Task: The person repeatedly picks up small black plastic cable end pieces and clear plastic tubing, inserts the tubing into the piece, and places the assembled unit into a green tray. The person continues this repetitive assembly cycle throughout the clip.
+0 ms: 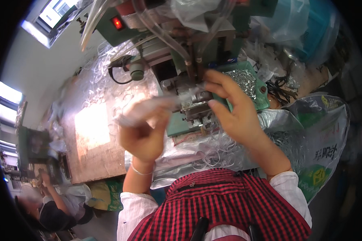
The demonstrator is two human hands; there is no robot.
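Note:
My left hand (143, 135) is blurred, its fingers closed around a translucent plastic strip (166, 104) that points toward the middle of a green bench machine (178, 131). My right hand (238, 110) is at the machine's metal tooling (202, 95), with thumb and fingers apart. Nothing clear shows between them. Two clear hoses (178, 46) with brass-coloured ends come down just above the tooling. To the right of the tooling, a green tray (262, 102) holds many small shiny metal pieces (242, 81), partly behind my right hand.
Loops of clear plastic tubing (214, 156) lie at the bench's front edge; more are heaped at the back left. A printed plastic sack (325, 135) hangs at the right. A red lit switch (117, 23) is on the machine. Another person (57, 205) works at far left.

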